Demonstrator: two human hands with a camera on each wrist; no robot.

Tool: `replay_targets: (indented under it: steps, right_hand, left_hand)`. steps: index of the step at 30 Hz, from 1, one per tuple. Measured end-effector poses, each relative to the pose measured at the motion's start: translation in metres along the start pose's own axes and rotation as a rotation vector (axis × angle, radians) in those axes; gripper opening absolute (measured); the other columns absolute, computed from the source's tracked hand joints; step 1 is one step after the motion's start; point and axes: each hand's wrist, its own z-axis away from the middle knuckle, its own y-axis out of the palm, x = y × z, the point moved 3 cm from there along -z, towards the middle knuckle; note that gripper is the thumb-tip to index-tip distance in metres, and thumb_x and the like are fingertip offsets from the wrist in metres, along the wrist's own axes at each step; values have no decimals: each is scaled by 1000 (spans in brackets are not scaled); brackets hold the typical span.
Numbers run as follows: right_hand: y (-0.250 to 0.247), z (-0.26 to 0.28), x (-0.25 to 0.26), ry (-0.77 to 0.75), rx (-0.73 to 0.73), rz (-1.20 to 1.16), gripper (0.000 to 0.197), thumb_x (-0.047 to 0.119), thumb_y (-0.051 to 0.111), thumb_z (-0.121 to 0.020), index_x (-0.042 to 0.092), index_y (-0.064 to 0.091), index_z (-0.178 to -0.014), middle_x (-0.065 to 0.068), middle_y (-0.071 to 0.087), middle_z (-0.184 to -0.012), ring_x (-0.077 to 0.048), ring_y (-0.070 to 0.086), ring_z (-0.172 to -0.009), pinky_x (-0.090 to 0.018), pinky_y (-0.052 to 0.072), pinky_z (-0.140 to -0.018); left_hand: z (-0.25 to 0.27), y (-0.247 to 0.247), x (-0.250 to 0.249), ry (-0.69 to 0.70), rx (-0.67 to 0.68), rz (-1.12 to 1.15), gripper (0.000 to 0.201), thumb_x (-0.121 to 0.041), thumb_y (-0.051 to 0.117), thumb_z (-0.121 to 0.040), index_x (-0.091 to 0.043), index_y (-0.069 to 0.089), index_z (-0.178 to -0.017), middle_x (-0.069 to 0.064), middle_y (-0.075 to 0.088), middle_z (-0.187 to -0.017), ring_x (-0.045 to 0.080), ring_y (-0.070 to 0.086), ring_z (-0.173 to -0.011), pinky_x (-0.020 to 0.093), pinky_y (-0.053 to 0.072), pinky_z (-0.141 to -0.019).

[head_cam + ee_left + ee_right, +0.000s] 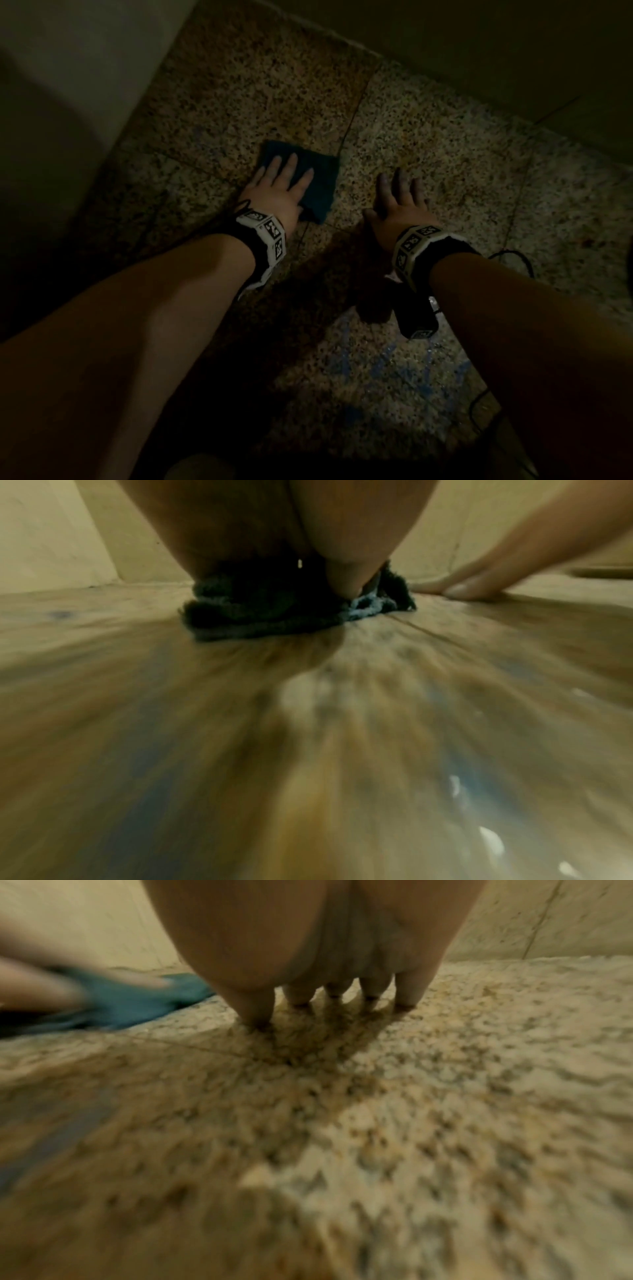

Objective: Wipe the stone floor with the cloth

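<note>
Pressing flat with left hand on soft, floppy teal cloth, fingers straight; right hand splayed, bracing on granite floor.

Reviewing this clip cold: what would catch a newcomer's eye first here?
The folded dark teal cloth stands out against the speckled granite floor, pressed flat under the left hand. Beside it the right hand rests fingers-spread on bare stone. Faint blue streaks mark the floor nearer the person.
</note>
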Motion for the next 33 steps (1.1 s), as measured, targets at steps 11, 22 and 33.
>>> replay_targets:
  steps: [11,22,33]
  right_hand:
    - [-20,-15,50,-60,-8,7,68,35,36,-102,29,-9,-151,-1,-24,-157,-29,-18,-145,-54,1,-117]
    - [-12,-24,52,-33,25,17,81,32,45,-100,30,-20,-148,-3,-32,-154,-31,-24,-143,-50,-4,-117]
    - [-14,-19,52,-37,28,-11,81,37,46,-99,31,-17,-149,-2,-30,-155,-30,-22,-143,-53,-2,-117]
  left_hand:
    - [33,23,25,31,31,-33,61,-32,25,-104,-30,-15,-149,1,-24,-156,24,-15,-145,34,-1,-118]
    - [-34,-35,35,-69,18,72,57,-30,25,-104,-28,-8,-151,2,-19,-157,27,-11,-145,41,3,-116]
    - [-4,-11,42,-100,65,67,58,-28,25,-105,-29,-10,-151,2,-20,-157,28,-11,-145,39,2,-117]
